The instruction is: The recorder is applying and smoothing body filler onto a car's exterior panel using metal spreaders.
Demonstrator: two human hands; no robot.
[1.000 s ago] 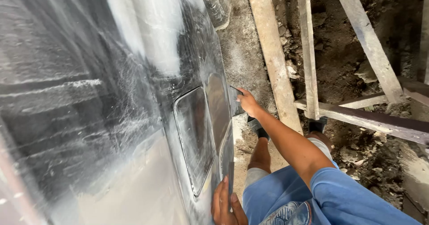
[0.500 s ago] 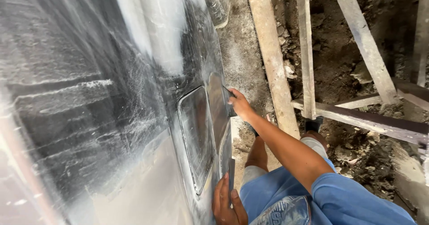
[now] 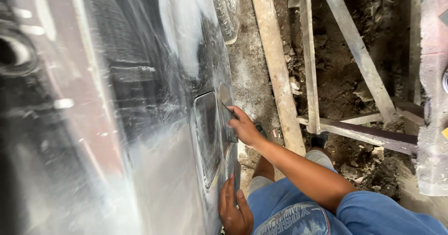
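Gripping a flat dark scraper (image 3: 228, 123) between closed fingers, the right hand (image 3: 245, 130) presses it against the sanded grey car panel (image 3: 163, 160), just beside a recessed rectangular flap (image 3: 207, 134). Below, the left hand (image 3: 234, 211) rests flat on the panel's edge, fingers together.

Bare brown earth (image 3: 343, 76) fills the upper right of the frame, lumpy and strewn with small stones and debris. Across it lie rough wooden planks (image 3: 275, 62), one running long from the top centre down toward the middle, others crossing at angles further right. A darker beam (image 3: 373, 134) lies crosswise at right centre. A pale, crumbling concrete edge (image 3: 431, 104) stands along the right border. Daylight is flat and soft.
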